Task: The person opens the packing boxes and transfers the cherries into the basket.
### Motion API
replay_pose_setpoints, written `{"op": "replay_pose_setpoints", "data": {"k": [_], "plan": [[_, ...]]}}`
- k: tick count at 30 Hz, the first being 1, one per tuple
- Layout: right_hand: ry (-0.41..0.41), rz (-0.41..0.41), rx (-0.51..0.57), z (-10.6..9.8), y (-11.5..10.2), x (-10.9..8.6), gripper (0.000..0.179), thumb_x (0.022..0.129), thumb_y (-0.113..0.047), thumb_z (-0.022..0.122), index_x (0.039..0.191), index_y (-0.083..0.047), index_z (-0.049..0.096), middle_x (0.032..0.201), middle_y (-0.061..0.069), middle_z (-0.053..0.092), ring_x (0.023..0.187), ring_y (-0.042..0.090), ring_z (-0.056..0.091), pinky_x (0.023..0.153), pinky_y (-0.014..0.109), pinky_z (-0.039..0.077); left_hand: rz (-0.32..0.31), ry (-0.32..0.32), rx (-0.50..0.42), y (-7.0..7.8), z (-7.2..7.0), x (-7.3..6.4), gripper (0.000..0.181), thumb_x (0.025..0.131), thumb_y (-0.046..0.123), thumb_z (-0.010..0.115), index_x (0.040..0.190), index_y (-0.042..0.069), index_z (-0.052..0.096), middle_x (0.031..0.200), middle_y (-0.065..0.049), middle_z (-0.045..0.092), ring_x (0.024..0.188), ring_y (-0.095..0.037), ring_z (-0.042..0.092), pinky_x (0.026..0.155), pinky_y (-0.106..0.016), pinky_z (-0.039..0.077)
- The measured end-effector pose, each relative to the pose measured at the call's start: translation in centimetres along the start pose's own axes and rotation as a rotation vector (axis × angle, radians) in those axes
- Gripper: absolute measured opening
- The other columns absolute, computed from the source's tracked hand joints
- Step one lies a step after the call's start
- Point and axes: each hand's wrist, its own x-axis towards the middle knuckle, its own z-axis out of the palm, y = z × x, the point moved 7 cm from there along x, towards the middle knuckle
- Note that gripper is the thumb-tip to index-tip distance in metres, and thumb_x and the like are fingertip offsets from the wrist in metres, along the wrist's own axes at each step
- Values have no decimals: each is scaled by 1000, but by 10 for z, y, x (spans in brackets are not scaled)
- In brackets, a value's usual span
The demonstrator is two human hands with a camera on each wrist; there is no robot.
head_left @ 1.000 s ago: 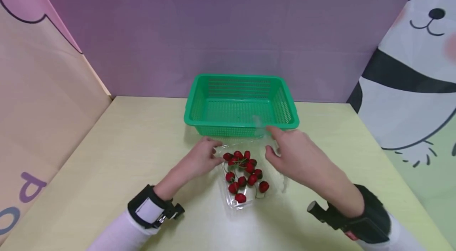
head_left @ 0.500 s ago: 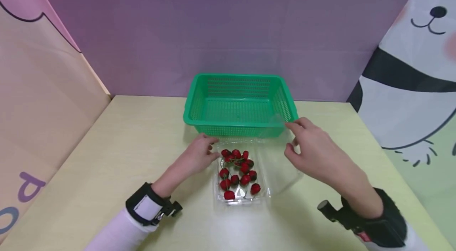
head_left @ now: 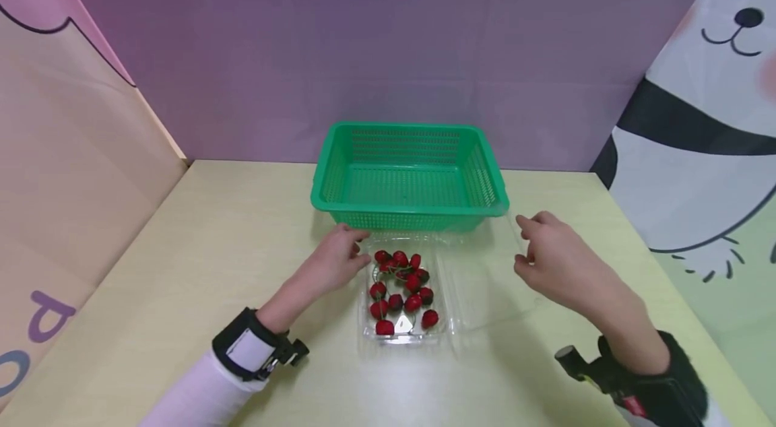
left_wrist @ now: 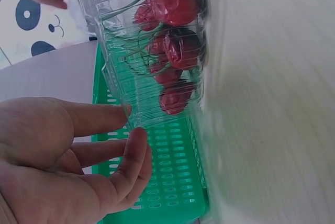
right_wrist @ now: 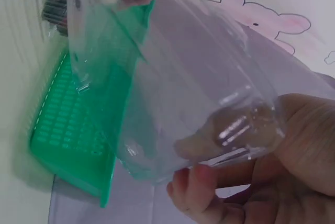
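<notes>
Near the green basket [head_left: 409,209], pinches clear tub [head_left: 405,339] with left hand [head_left: 330,262] and with right hand [head_left: 566,265] clear lid [right_wrist: 178,98], plain only in right-wrist view.

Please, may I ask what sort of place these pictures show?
Probably an indoor tabletop booth, perhaps arranged for filming: a pale table, a plain purple backdrop behind it, and a side panel printed with a panda.

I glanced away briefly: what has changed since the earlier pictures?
The right hand moved right, swinging the clear lid farther open; the box with its cherries slid slightly left. The left hand stayed at the box's corner, the green basket in place.
</notes>
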Motion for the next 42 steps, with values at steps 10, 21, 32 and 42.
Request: {"op": "replay_pose_setpoints", "data": {"k": [10, 21, 32, 42], "plan": [[-146, 55, -3, 32, 30, -4, 32, 73, 3, 70, 100, 15, 59, 86, 18, 57, 71, 26, 58, 62, 38, 50, -2, 3, -1, 0, -1, 1, 45, 89, 6, 71, 131, -3, 58, 111, -14, 56, 96, -24, 60, 75, -22, 52], [-267, 127, 11, 68, 45, -6, 38, 76, 2, 71, 107, 17, 54, 86, 15, 57, 77, 30, 60, 63, 37, 52, 17, 11, -4, -1, -2, 3, 44, 89, 7, 71, 130, -4, 58, 113, -15, 55, 96, -24, 60, 75, -22, 52], [-393, 198, 8, 103, 49, -9, 65, 79, 3, 68, 133, 23, 38, 119, 36, 51, 112, 50, 52, 89, 52, 46, 23, 17, 7, -2, -1, 4, 44, 90, 7, 71, 130, -4, 58, 114, -15, 55, 97, -23, 60, 76, -23, 52], [-388, 194, 5, 112, 46, -9, 55, 78, 2, 71, 125, 18, 47, 102, 25, 59, 92, 36, 62, 76, 45, 53, 42, 35, 25, 0, -2, 2, 43, 91, 8, 70, 131, -3, 58, 112, -15, 55, 94, -22, 59, 75, -23, 51]]}}
